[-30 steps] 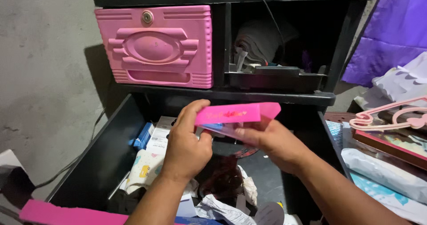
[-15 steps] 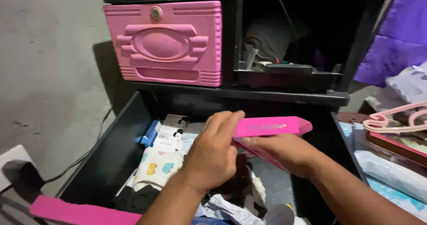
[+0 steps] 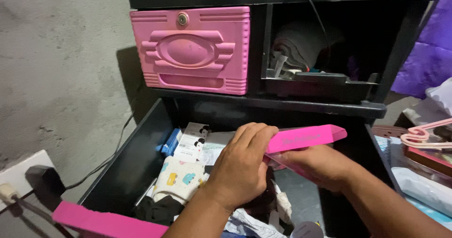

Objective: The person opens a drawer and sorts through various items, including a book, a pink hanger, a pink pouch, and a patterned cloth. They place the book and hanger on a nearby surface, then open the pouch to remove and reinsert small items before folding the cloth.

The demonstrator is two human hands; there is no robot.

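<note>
pink, the long flat cardboard box [image 3: 306,137] sits at centre frame above the open black plastic drawer [image 3: 127,165]. left hand [image 3: 242,167] grips its nine o'clock end, fingers curled over; right hand [image 3: 320,165] clasps it from beneath, at five o'clock.

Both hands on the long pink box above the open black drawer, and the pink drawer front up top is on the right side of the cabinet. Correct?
Not quite. The head view shows the pink drawer front on the cabinet's left side. The rest stands: the left hand and right hand hold the long pink box above the open black drawer.
</note>
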